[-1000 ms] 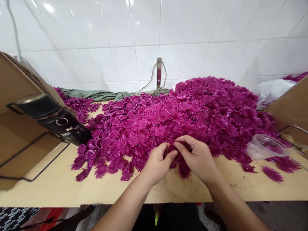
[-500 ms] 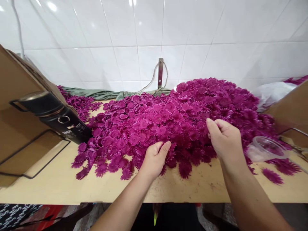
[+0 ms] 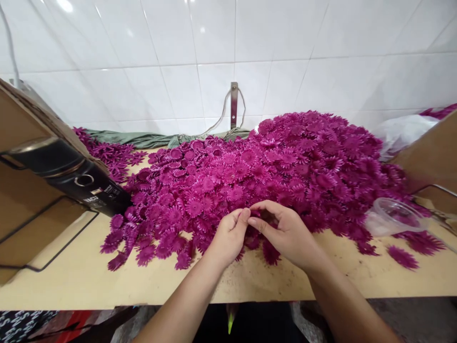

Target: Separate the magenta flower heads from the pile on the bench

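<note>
My left hand (image 3: 230, 233) is closed in a pinch at the front edge of a big heap of magenta artificial flower heads (image 3: 235, 176). What lies between its thumb and forefinger is too small and hidden to name. My right hand (image 3: 285, 233) meets it there, thumb and forefinger curved together against the left fingertips. A bit of magenta shows behind the right fingers, but I cannot tell whether it is held or part of the heap. Single flower heads lie loose along the heap's front.
A black vacuum bottle (image 3: 71, 176) leans at the left by a cardboard box (image 3: 24, 124) and a black wire frame (image 3: 67, 245). On the right are a clear plastic cup (image 3: 396, 216), loose flower heads (image 3: 402, 257), a white plastic bag (image 3: 407, 133) and another cardboard piece (image 3: 430, 157).
My right hand has come left and down from over the heap's right side to my left fingertips. The left hand stays nearly where it was. The view has shifted slightly.
</note>
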The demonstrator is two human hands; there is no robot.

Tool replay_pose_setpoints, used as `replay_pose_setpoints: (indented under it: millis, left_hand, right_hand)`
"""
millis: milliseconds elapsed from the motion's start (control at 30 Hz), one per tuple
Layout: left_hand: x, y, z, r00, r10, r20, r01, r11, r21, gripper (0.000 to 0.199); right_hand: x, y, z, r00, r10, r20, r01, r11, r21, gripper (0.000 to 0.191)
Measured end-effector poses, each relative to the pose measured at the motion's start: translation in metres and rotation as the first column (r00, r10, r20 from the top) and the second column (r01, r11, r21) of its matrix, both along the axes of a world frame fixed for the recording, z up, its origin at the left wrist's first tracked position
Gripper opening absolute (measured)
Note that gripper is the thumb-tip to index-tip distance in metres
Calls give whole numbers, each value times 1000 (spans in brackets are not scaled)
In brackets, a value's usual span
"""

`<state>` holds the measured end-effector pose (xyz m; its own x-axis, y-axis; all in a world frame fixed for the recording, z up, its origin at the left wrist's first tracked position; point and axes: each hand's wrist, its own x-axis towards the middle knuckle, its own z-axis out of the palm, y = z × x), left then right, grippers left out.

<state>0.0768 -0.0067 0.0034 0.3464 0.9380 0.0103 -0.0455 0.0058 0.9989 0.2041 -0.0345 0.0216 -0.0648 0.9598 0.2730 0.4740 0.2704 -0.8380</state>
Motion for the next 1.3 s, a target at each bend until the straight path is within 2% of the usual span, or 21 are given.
replay_pose_setpoints:
  millis: [100,200,300,367,500,700,767,833,900,967,1067,1200,1300]
  left_hand:
    - [-3,-3,2,999,-43,30,43,999,7,53]
    - [-5,-6,2,994,-107,28,107,994,-12,51]
    - [-6,-8,2,990,-139,4,140,990,-10,47]
    - [-5,-10,3,985,-173,0,173,985,-12,40]
    - [-3,-13,5,981,-193,-26,193,981,-4,21]
    - [-7,-15,9,991,-106,-87,112,992,65,19]
    - [-10,-19,9,989,-111,-97,118,991,68,21]
    - [-14,-22,9,987,-128,-95,133,990,49,21]
    - [-18,-24,8,989,-134,-64,135,991,10,21]
    - [-20,-23,8,994,-110,-13,109,993,-32,22]
    - [-19,-19,10,998,-59,27,61,997,-54,23]
    - [-17,-15,12,998,-51,31,52,998,-37,21]
    - [-18,-14,11,999,-36,33,37,999,-28,22]
  right_hand:
    - [6,1,-3,999,-14,-36,17,997,75,20]
    - [13,0,-1,996,85,-13,-82,984,157,30]
    - [16,-2,4,991,136,6,-134,972,191,17]
    - [14,-2,6,998,69,3,-68,983,172,10]
    - [4,-1,6,989,-146,-2,145,982,122,27]
    - [2,7,1,964,-232,-133,237,971,25,40]
    - [13,13,1,925,-306,-225,309,951,-24,42]
    - [28,19,4,839,-405,-364,421,906,-37,41]
    - [42,23,8,755,-447,-480,495,868,-29,36]
    - [47,25,11,754,-419,-506,471,882,-29,33]
    - [41,23,12,806,-361,-469,385,922,-48,35]
    - [31,20,6,810,-354,-467,377,925,-48,36]
    - [30,19,-2,826,-315,-468,313,946,-84,47]
